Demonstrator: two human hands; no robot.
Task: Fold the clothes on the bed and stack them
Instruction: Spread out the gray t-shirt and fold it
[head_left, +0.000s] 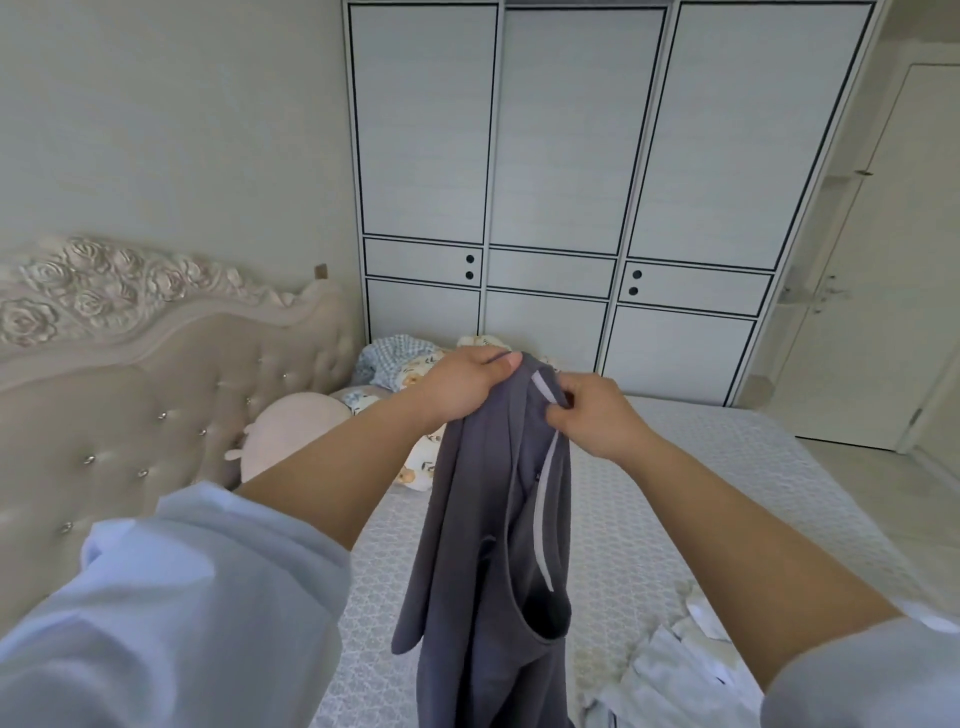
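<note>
Now both arms are stretched out over the bed (649, 467), and a dark grey garment (483, 545) hangs between the hands, lifted well clear of the patterned bedspread. The left hand (462, 387) grips the top of the fabric, fingers curled over a bunched edge with the thumb pressed along it. The right hand (597, 415) sits just beside it, pinching a pale grey trim strip (545, 493) that runs down the inside of the garment. The two hands are close together, nearly touching, with the fabric gathered between them.

The garment drops straight down in long folds, one narrow panel dangling loose on the left side and a dark opening showing low on the right. Its bottom end runs out of view at the lower edge.

Down at the lower right, a heap of pale striped clothes (670, 670) lies rumpled on the bedspread, unfolded. Both forearms are bare, with light blue sleeves (171, 597) pushed up near the elbows.

At the head of the bed there is a tufted headboard (130, 405) with carved roses along its crest. Beside it sit a round pink cushion (291, 431) and printed pillows (405, 369) piled against the far corner. Behind stands a white wardrobe (561, 182) with black-lined panels, and a door (883, 260) at the right.
</note>
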